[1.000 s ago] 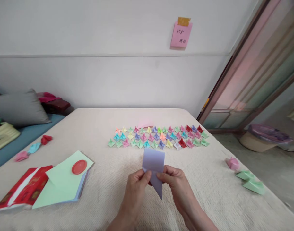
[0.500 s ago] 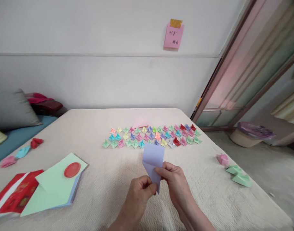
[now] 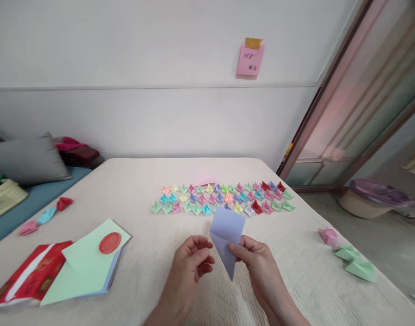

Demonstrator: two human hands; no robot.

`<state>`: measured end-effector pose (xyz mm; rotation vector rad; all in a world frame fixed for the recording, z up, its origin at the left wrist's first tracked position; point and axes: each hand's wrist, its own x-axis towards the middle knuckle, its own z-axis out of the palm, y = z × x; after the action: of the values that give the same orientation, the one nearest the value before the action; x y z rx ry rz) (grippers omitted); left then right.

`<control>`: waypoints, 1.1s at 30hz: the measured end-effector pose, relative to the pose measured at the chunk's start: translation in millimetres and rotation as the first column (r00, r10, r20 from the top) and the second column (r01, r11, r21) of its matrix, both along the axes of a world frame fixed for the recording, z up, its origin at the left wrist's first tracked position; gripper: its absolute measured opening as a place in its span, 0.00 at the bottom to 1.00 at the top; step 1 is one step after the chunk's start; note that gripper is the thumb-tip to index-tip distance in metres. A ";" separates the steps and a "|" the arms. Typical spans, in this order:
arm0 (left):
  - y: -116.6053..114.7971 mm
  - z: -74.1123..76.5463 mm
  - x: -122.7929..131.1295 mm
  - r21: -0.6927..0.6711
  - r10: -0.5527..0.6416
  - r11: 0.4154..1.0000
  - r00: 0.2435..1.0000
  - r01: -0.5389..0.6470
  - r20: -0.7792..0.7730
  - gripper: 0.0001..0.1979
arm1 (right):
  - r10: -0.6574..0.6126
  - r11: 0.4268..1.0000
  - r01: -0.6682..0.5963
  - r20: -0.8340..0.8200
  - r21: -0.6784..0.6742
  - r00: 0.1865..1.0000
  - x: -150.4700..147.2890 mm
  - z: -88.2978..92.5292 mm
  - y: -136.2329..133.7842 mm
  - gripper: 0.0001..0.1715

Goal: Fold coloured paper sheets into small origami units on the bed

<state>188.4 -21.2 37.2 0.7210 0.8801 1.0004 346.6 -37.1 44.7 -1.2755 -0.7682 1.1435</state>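
Note:
A sheet of lavender paper (image 3: 225, 231), partly folded so that its lower end narrows to a point, is pinched at its right edge by my right hand (image 3: 257, 258). The thumb of that hand lies across the front of the paper. My left hand (image 3: 193, 260) is just left of the paper, apart from it, with curled fingers spaced from the thumb and nothing between them. Beyond both hands, small folded paper boats (image 3: 197, 208) in many colours stand in several rows on the cream cloth (image 3: 139, 253).
At left lie a stack of coloured paper (image 3: 81, 267) with a red disc (image 3: 109, 243) on top, a red packet (image 3: 27, 274) and crumpled-looking folded papers (image 3: 46, 215). Pink and green folded papers (image 3: 361, 270) rest near the right edge. A bin (image 3: 364, 201) stands on the floor.
My left hand has let go of the lavender paper's lower end and moved a little left. The right hand still holds the paper. The whole view has shifted slightly.

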 end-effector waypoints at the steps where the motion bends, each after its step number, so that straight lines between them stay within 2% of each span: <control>1: 2.3 3.1 -0.8 -0.040 0.018 0.999 0.998 -0.016 0.067 0.09 | -0.005 1.000 0.004 0.029 0.012 1.000 -2.4 0.1 0.2 0.16; 5: 5.5 8.3 -0.9 -0.168 0.087 0.984 0.978 -0.055 0.192 0.09 | -0.033 0.998 0.026 0.129 0.052 0.991 -10.5 3.5 0.6 0.17; 8: 4.1 6.3 -1.4 -0.173 0.127 0.981 0.970 -0.092 0.205 0.06 | -0.047 0.997 0.033 0.194 0.075 0.980 -13.8 5.9 -0.8 0.20; 12: 4.7 5.5 -4.0 -0.009 0.125 0.992 0.983 -0.125 0.134 0.05 | -0.088 0.991 0.049 0.340 0.122 0.936 -17.6 5.2 -7.1 0.27; 16: 4.7 9.9 -6.7 0.264 0.163 0.955 0.983 -0.134 -0.089 0.06 | -0.144 0.974 0.022 0.541 0.224 0.828 -18.3 1.1 -17.2 0.33; 18: 1.8 11.9 -8.6 0.409 0.175 0.908 0.970 -0.092 -0.170 0.05 | -0.198 0.936 -0.036 0.610 0.349 0.767 -15.4 -0.7 -21.7 0.28; 20: -2.7 13.6 -11.6 0.508 0.184 0.860 0.955 -0.042 -0.234 0.06 | -0.234 0.876 -0.153 0.681 0.457 0.694 -10.4 -1.4 -24.8 0.22; 24: -11.4 17.9 -18.6 0.569 0.196 0.821 0.920 0.035 -0.339 0.08 | -0.208 0.778 -0.388 0.786 0.494 0.583 0.1 -0.7 -27.2 0.19; 29: -12.9 17.9 -18.3 0.541 0.260 0.841 0.886 -0.012 -0.385 0.08 | -0.231 0.726 -0.474 0.826 0.499 0.514 3.3 -0.5 -27.6 0.19; 33: -9.2 12.0 -12.1 0.487 0.283 0.867 0.906 -0.102 -0.314 0.03 | -0.216 0.722 -0.523 0.866 0.453 0.451 2.3 0.1 -26.9 0.19</control>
<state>176.2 -30.5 49.2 1.2831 1.0761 1.3015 348.9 -63.9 44.8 -1.0736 -1.9664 0.0939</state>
